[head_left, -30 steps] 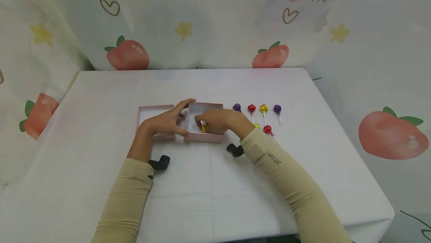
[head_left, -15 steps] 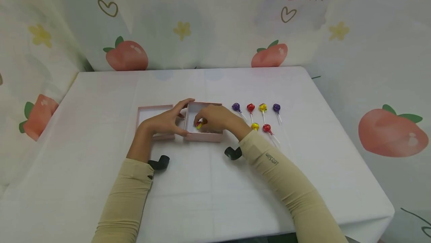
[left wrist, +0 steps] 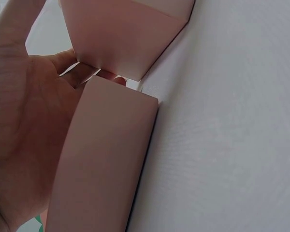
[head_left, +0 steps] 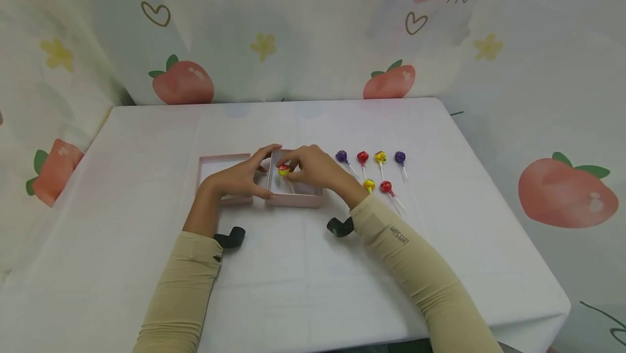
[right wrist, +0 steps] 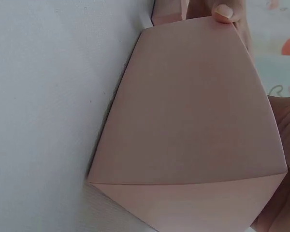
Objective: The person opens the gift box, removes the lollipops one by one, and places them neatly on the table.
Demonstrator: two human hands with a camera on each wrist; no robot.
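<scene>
In the head view my right hand (head_left: pixel 313 167) pinches a yellow-and-red lollipop (head_left: pixel 283 170) by its upper part, over the left side of an open pink box (head_left: pixel 295 201). The lollipop's white stick points down into the box. My left hand (head_left: pixel 235 178) holds that box's left end, thumb at the front corner and a finger at the back corner. The right wrist view shows the thumb tip on the corner of the box (right wrist: pixel 188 106). Under my left hand lies a second shallow pink tray (head_left: pixel 215 164), partly hidden; its wall (left wrist: pixel 101 154) fills the left wrist view.
Several lollipops lie in two rows right of the box, including a purple one (head_left: pixel 400 157), a red one (head_left: pixel 386 187) and a yellow one (head_left: pixel 369 185). A white cloth covers the table (head_left: pixel 274 277). A patterned curtain (head_left: pixel 318 32) stands behind.
My right hand has risen inside the box, lifting the lollipop up and slightly left, so its head and stick now show. The left hand stays in place on the box.
</scene>
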